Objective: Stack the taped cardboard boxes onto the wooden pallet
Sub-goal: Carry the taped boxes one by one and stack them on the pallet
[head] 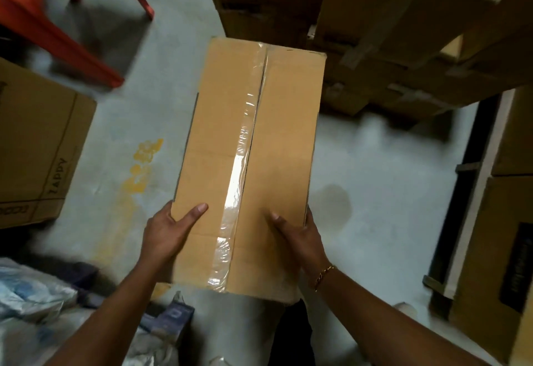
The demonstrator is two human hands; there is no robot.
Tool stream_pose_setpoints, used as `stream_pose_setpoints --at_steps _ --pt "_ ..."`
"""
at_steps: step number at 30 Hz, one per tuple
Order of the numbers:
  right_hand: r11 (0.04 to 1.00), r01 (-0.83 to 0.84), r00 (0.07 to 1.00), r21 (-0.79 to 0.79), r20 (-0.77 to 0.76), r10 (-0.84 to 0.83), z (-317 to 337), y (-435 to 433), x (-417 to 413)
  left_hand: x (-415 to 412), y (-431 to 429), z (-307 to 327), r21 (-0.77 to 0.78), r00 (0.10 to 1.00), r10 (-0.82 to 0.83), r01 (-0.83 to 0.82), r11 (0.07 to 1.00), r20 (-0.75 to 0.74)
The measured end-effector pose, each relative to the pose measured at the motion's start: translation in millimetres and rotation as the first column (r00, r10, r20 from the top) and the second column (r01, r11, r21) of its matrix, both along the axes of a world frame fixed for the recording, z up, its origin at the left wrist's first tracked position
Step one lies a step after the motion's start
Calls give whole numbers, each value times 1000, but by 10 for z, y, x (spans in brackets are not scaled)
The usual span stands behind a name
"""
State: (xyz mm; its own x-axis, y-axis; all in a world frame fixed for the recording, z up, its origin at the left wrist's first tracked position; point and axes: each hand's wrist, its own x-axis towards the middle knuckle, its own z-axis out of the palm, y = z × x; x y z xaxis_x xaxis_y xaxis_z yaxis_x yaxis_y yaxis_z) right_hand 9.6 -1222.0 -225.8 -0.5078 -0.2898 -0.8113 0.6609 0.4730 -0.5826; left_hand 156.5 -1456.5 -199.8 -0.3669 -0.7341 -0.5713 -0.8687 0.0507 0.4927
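A long brown cardboard box [219, 140] with clear tape along its centre seam is held up above the grey floor. My left hand [165, 234] grips its near left corner, thumb on top and fingers underneath. My right hand [300, 236] grips the near right corner the same way. A stack of taped cardboard boxes [403, 28] rises at the top right. I cannot tell whether a wooden pallet lies beneath that stack.
A red plastic chair [57, 31] stands at the top left. A printed carton [37, 146] sits at the left, more cartons [496, 236] at the right edge. Plastic-wrapped bundles [34, 302] lie at the bottom left. Grey floor [375, 163] lies between them.
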Motion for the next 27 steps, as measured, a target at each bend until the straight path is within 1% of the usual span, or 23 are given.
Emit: stream_pose_setpoints --at_steps 7,10,14,18,20,25,27 --pt "999 29 1000 32 4 -29 590 1109 -101 -256 985 644 20 996 -74 73 997 49" --pt "997 60 998 50 15 -61 775 1614 -120 -378 1414 808 17 990 -130 129 991 51" --pt "993 110 994 44 -27 -109 993 2329 -186 -627 2040 1038 -16 972 -222 224 975 73" --pt "982 179 983 68 -52 -175 1200 3051 -322 -911 2728 1268 -24 960 -276 277 960 48" --pt "971 233 972 52 -58 -230 1301 3440 -378 -1059 3102 1353 -23 952 -302 303 953 49" --pt "932 361 931 37 -65 -359 1550 4376 -581 -1450 4017 1546 -3 931 -364 364 931 -20" --pt "912 409 910 36 -91 -404 1632 4737 -667 -1638 4354 1605 8 915 -402 402 915 -42"
